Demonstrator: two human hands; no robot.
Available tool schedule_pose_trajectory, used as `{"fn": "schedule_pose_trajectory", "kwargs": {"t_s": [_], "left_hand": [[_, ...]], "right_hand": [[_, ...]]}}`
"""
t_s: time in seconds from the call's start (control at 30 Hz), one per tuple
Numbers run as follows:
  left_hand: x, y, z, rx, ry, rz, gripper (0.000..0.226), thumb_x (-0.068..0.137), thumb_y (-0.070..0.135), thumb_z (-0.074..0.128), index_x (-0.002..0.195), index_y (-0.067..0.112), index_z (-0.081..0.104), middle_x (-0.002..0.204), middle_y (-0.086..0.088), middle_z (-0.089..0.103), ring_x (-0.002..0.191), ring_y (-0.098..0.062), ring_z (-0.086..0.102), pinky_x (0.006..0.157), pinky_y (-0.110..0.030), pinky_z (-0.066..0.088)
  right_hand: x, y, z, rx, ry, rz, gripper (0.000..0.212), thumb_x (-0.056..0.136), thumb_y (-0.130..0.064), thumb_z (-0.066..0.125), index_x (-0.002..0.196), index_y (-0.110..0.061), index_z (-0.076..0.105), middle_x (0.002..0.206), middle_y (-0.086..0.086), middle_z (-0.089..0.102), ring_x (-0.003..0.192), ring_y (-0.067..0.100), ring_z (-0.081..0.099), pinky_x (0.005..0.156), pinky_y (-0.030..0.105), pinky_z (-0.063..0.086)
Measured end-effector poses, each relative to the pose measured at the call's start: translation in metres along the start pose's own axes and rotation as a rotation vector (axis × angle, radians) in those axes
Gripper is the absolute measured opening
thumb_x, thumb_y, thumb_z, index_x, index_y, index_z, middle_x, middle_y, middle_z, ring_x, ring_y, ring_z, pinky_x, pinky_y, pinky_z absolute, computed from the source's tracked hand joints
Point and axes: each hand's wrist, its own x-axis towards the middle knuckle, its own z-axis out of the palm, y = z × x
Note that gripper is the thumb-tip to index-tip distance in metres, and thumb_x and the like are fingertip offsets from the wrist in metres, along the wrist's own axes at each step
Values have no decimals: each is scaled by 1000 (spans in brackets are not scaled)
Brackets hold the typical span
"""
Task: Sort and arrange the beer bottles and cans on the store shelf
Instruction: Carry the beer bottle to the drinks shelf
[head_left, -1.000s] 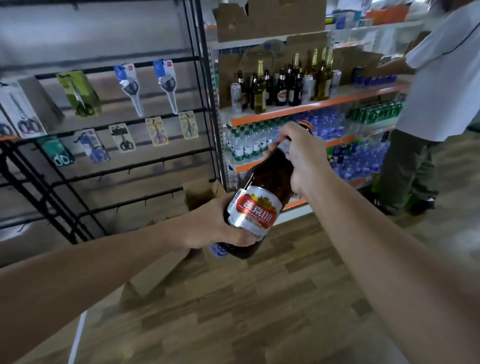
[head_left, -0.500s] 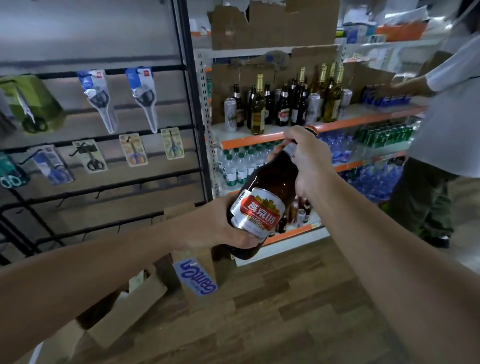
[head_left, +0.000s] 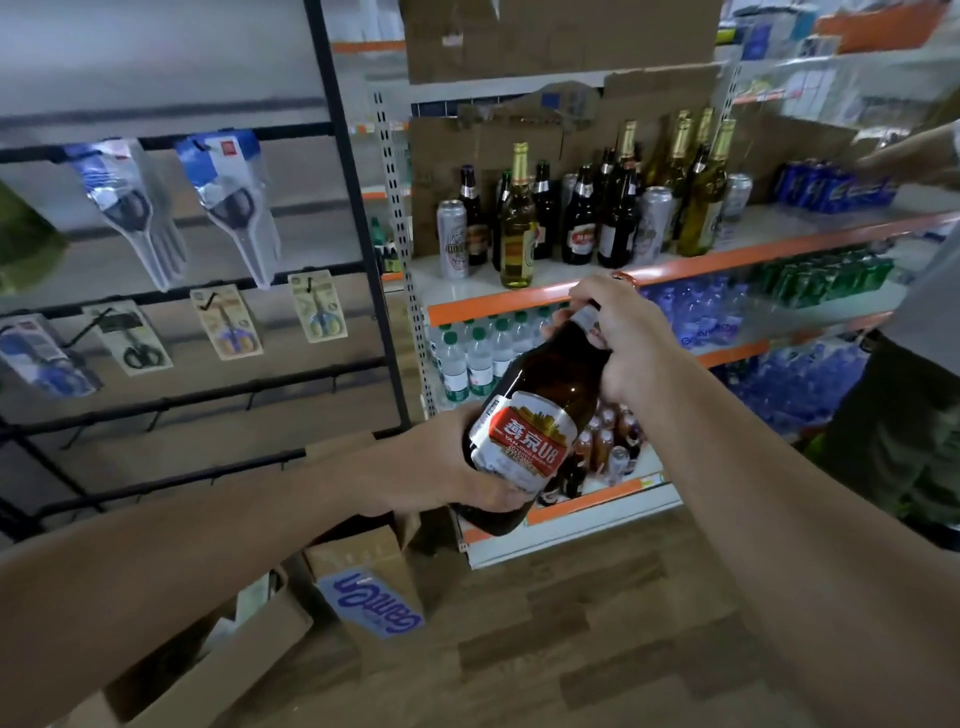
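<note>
I hold a brown beer bottle (head_left: 550, 395) with a red and silver label tilted in front of me. My left hand (head_left: 457, 467) grips its lower body and base. My right hand (head_left: 618, 332) is wrapped around its neck, hiding the cap. Ahead, the orange-edged store shelf (head_left: 675, 267) carries several dark and green beer bottles (head_left: 618, 218), a pale gold bottle (head_left: 517, 234) near the front, and silver cans (head_left: 452, 239) mixed among them. The bottle I hold is below and in front of that shelf's edge.
Water bottles (head_left: 478, 358) fill the shelf below. Blue cans (head_left: 826, 184) and green cans (head_left: 821, 275) sit further right, where another person (head_left: 914, 374) stands reaching in. A black rack with packaged scissors (head_left: 228, 208) is at left. Open cardboard boxes (head_left: 363, 587) stand on the wooden floor.
The view has moved closer to the shelf and shifted, so the beer shelf now sits nearer and more central. Both hands keep the same grip on the bottle.
</note>
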Motion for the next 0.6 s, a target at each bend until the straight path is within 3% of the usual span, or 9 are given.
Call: {"fn": "schedule_pose_trajectory", "kwargs": {"t_s": [0.13, 0.27, 0.4, 0.6], "left_hand": [[61, 5, -1, -4, 25, -12, 44, 79, -2, 74, 110, 23, 56, 97, 9, 70, 92, -2, 67, 75, -14, 51], [129, 15, -5, -17, 51, -31, 48, 79, -1, 76, 118, 19, 54, 106, 1, 69, 100, -11, 67, 82, -20, 53], [190, 20, -14, -37, 103, -41, 48, 78, 1, 77, 118, 18, 56, 112, -7, 68, 104, -17, 66, 88, -25, 55], [255, 6, -47, -90, 122, -92, 60, 73, 11, 81, 126, 15, 53, 117, -9, 67, 110, -24, 64, 98, -42, 52]], "right_hand": [[62, -24, -19, -42, -38, 45, 4, 81, -5, 62, 80, -4, 59, 69, 13, 63, 57, 25, 64, 72, 38, 59], [119, -56, -36, -11, -50, 58, 5, 79, -2, 57, 75, -3, 56, 65, 14, 59, 59, 26, 60, 61, 32, 57], [176, -83, -41, -37, -57, 55, 10, 80, -2, 59, 70, -5, 56, 59, 13, 59, 52, 24, 58, 63, 33, 56], [254, -97, -34, -54, -87, 96, 4, 81, -4, 60, 79, -4, 56, 65, 14, 59, 57, 26, 59, 56, 31, 56]]}}
